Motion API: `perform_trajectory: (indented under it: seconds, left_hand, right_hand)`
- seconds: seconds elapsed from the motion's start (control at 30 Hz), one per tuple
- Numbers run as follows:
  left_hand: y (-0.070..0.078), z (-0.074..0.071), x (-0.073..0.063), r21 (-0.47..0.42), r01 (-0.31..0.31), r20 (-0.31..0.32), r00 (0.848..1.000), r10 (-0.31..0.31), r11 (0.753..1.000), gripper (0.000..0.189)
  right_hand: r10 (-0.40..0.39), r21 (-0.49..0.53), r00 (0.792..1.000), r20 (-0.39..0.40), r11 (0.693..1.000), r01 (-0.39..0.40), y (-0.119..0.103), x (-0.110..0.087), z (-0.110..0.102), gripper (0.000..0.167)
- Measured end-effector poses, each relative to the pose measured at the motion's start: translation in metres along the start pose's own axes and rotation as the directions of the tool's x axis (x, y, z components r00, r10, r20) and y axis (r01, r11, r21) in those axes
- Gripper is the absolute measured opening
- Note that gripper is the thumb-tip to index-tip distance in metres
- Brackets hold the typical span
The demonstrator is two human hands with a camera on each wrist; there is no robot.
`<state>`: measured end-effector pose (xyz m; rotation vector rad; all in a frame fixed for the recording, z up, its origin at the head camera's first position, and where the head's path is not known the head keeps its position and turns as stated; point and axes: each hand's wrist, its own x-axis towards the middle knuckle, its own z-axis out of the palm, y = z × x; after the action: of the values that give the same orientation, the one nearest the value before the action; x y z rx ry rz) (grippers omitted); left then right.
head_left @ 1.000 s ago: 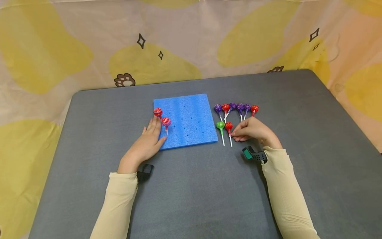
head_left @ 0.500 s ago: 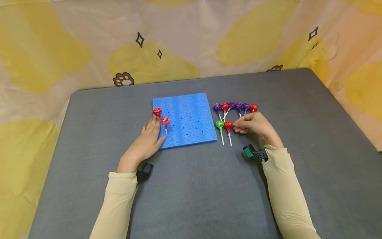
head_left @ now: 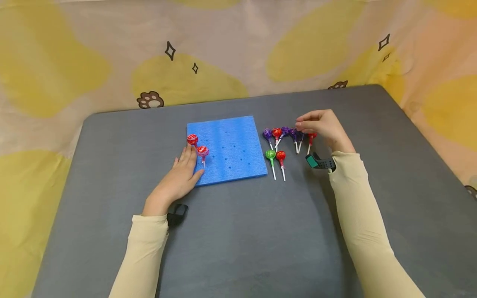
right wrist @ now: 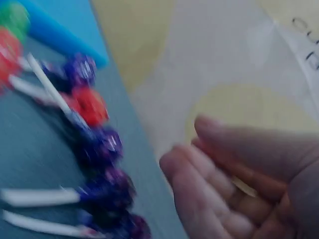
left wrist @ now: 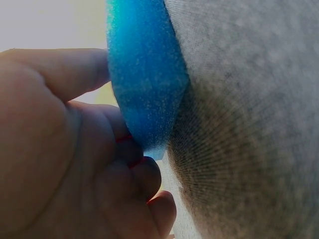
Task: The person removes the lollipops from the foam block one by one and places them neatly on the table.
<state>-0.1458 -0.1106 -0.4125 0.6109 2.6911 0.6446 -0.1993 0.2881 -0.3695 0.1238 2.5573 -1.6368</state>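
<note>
A blue foam board [head_left: 242, 145] with small holes lies on the table; my left hand [head_left: 175, 178] rests along its left edge, thumb on the near corner. Two red-and-white wrapped lollipops stand near that edge: a red one [head_left: 192, 139] by the fingertips and a pinkish one [head_left: 203, 151] beside the thumb. My right hand [head_left: 326, 128] hovers over the right end of a row of lollipops, fingers loosely bent, with nothing in its grasp. In the right wrist view, purple lollipops [right wrist: 107, 147] and a red lollipop [right wrist: 91, 106] lie left of the fingers.
Below the row, a green lollipop [head_left: 270, 155] and a red lollipop [head_left: 281, 156] lie with sticks pointing toward me. The grey table [head_left: 238, 240] reaches back to a patterned cloth [head_left: 223, 45]. Each wrist carries a dark strap.
My right hand has left the red lollipop in the lower pair and moved up, away from me, over the row's right end. The left hand stays on the board.
</note>
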Motion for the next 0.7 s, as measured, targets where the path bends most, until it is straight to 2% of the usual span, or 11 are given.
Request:
perform_trajectory:
  seconds: [0.17,0.33,0.57,0.7]
  left_hand:
    - [-0.003,0.0,-0.003,-0.004,0.01,0.005,1.0,-0.01,1.0,0.072]
    - [-0.006,0.001,-0.006,-0.012,0.017,0.001,1.0,-0.017,1.0,0.072]
    - [-0.006,0.001,-0.006,-0.009,0.006,-0.003,1.0,-0.006,1.0,0.071]
    - [-0.005,0.0,-0.005,-0.006,-0.003,-0.006,1.0,0.003,1.0,0.071]
  right_hand:
    - [-0.017,-0.124,0.992,0.125,0.992,0.033,-0.001,0.033,-0.007,0.034]
    - [-0.027,-0.216,0.968,0.249,0.973,0.083,0.002,0.056,-0.004,0.031]
    - [0.025,-0.296,0.924,0.382,0.95,0.096,0.009,0.068,0.004,0.024]
    - [0.026,-0.311,0.906,0.422,0.943,0.119,0.011,0.068,0.007,0.022]
